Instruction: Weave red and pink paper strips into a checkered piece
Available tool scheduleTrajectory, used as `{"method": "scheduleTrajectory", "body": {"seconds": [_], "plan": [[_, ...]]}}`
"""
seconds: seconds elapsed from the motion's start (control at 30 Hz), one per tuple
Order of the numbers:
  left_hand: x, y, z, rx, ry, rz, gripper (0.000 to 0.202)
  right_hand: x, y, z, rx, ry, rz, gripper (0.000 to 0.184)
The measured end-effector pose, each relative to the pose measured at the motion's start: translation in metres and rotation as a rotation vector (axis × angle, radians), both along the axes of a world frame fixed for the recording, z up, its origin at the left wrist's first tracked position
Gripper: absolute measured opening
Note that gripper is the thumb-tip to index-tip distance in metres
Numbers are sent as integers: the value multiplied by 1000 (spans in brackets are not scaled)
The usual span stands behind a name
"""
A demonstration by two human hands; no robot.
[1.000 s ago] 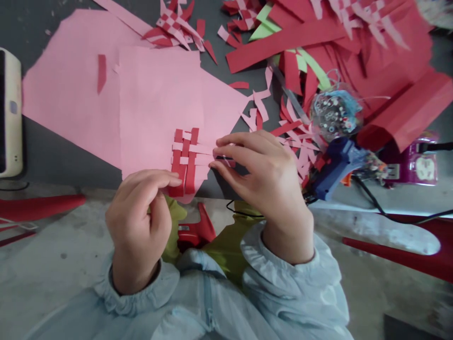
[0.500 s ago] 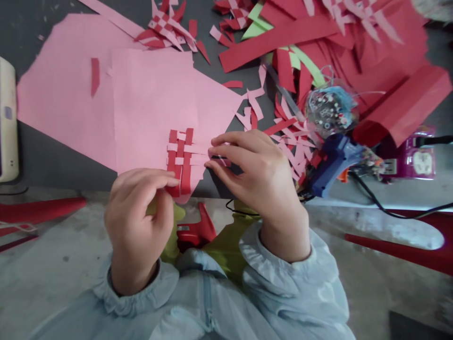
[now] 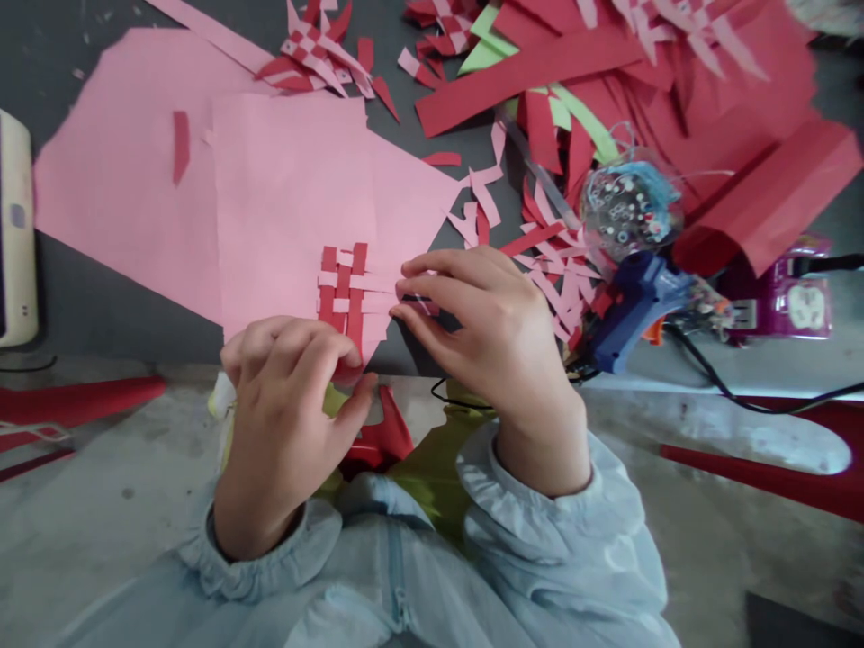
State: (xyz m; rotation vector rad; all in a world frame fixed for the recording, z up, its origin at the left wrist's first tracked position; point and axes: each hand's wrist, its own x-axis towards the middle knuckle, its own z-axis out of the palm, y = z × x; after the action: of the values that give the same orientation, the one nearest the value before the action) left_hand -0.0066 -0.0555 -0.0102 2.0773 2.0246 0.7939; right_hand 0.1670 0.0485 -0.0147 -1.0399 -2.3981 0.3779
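Observation:
A small weave of red and pink paper strips (image 3: 344, 286) lies on a pink paper sheet (image 3: 290, 180) close to the table's near edge. My left hand (image 3: 290, 405) is curled over the lower ends of the red strips, index fingertip on them and thumb just below. The lower left of the weave is hidden under these fingers. At the right side, my right hand (image 3: 490, 315) pinches the loose ends of the pink strips between thumb and fingertips.
Cut paper scraps (image 3: 560, 261) are scattered to the right, beside a blue glue gun (image 3: 634, 306) with a black cord. Behind it sits a clear bag of beads (image 3: 627, 207). Red paper (image 3: 715, 117) is heaped at the back right. A white device (image 3: 14, 225) stands at the left edge.
My left hand has moved right and slightly toward me, from the left edge of the weave to the lower ends of the red strips. My right hand has stayed put.

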Motion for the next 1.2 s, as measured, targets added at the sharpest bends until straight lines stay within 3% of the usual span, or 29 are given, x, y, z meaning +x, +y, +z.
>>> {"method": "scheduleTrajectory", "body": {"seconds": [1.2], "plan": [[-3,2,0,-9,-47,-5,18,0,0,0,-14,-12,-4,15]]}}
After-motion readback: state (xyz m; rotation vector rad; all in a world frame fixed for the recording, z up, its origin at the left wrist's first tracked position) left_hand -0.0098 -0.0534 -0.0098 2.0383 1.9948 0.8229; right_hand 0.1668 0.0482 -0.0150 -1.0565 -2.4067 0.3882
